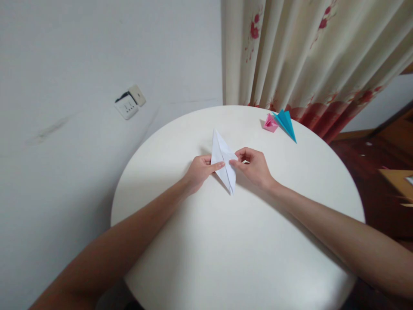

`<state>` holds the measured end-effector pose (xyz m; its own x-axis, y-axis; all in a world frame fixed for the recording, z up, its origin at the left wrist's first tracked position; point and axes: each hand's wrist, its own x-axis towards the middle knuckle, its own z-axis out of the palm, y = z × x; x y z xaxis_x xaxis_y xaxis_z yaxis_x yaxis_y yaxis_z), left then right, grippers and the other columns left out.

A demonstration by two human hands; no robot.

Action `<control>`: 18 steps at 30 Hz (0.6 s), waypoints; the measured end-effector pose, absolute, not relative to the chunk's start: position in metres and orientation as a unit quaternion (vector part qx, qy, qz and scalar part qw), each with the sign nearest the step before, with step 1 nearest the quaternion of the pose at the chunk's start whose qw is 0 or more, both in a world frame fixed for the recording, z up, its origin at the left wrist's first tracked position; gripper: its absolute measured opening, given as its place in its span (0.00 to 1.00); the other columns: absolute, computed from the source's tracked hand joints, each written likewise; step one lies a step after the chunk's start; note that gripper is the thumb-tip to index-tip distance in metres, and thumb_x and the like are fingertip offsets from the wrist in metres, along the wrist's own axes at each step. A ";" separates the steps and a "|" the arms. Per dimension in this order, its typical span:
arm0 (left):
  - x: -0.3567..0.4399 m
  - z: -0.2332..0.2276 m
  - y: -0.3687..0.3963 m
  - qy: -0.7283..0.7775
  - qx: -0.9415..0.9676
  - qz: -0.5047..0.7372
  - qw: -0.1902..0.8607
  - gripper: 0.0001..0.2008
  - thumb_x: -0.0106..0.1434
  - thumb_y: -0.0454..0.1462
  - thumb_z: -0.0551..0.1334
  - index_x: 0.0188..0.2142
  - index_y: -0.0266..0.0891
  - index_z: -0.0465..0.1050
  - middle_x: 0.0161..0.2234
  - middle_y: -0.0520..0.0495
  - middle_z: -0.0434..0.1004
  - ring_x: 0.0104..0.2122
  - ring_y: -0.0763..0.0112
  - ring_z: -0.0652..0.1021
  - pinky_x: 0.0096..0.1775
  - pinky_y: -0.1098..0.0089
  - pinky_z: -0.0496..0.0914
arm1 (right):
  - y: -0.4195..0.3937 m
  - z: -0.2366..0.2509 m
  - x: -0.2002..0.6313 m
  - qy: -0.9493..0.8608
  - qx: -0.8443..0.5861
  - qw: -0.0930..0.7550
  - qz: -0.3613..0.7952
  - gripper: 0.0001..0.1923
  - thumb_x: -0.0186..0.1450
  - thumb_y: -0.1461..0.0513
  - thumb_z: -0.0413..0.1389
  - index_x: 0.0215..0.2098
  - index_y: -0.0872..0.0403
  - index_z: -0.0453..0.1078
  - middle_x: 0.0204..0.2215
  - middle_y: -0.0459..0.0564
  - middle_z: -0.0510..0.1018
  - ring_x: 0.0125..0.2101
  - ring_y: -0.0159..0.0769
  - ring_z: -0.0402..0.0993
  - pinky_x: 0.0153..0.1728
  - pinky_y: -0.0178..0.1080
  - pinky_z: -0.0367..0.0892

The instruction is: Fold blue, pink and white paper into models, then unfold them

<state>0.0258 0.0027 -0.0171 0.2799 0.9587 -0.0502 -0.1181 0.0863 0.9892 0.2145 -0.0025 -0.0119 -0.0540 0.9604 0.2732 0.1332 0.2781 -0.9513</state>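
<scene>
A sheet of white paper (222, 150), folded into a long diamond shape with a crease down its middle, is held just over the table. My left hand (200, 172) grips its left edge, thumb on top and fingers beneath. On the other side, my right hand (253, 165) pinches the right corner between thumb and fingers. The paper's far tip points away from me and its narrow lower end points toward me. The undersides of the paper and some fingertips are hidden.
The round white table (226, 254) stands against a wall with a socket (127, 105). Toward its far right edge lie a blue folded paper plane (285, 123) and a pink folded paper piece (270, 124). A flowered curtain (300, 56) hangs behind them.
</scene>
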 end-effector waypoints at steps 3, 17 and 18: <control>0.027 -0.017 0.003 0.414 0.509 0.458 0.600 0.20 0.50 0.43 0.75 0.39 0.32 0.81 0.38 0.39 0.84 0.37 0.59 0.82 0.51 0.54 0.71 | -0.003 -0.011 0.212 -0.572 -0.471 0.533 0.409 0.16 0.53 0.57 0.65 0.37 0.54 0.71 0.28 0.44 0.72 0.28 0.32 0.67 0.30 0.36 0.64; 0.033 -0.011 -0.005 0.354 0.472 0.451 0.670 0.22 0.55 0.41 0.72 0.46 0.33 0.75 0.44 0.38 0.82 0.44 0.55 0.81 0.49 0.55 0.73 | -0.012 -0.006 0.206 -0.498 -0.432 0.488 0.572 0.22 0.49 0.46 0.69 0.22 0.56 0.71 0.19 0.44 0.70 0.22 0.28 0.60 0.25 0.36 0.55; 0.033 -0.011 -0.005 0.358 0.467 0.446 0.675 0.21 0.54 0.41 0.73 0.44 0.32 0.76 0.43 0.37 0.82 0.43 0.54 0.81 0.50 0.55 0.73 | -0.012 -0.007 0.206 -0.496 -0.434 0.488 0.573 0.22 0.50 0.46 0.68 0.22 0.56 0.72 0.19 0.44 0.71 0.22 0.28 0.60 0.25 0.36 0.56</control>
